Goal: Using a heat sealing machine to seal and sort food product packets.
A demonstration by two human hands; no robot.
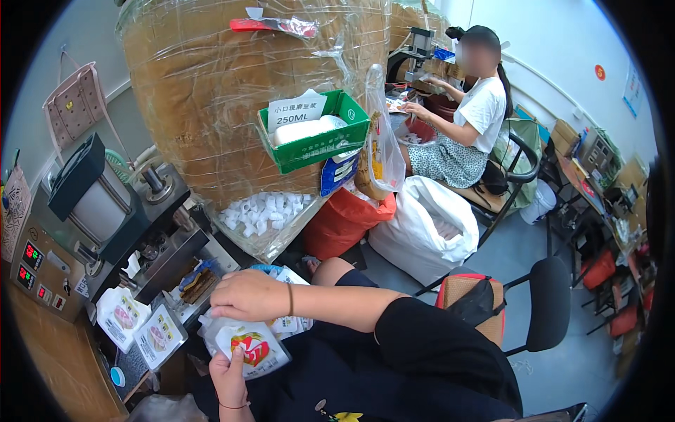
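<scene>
Low in the middle, in front of my body, my left hand (228,378) is closed on the lower left side of a white plastic pouch (254,349) with a red and yellow print, its thumb lying on the front. My right hand (249,294) reaches across from the right and curls over the pouch's upper edge. Its fingertips point down and are partly hidden, so what they pinch cannot be made out. Behind my right wrist lie more printed pouches (294,322). Two flat pouches (123,318) (160,337) rest at the left by the press machine (140,243).
A control box (39,271) with red and green displays stands far left. White plastic spouts (264,213) lie heaped below a large wrapped carton (232,105) bearing a green box (320,151). Behind are a red sack (348,221), a white sack (425,225), a chair (548,302) and a seated co-worker (485,105).
</scene>
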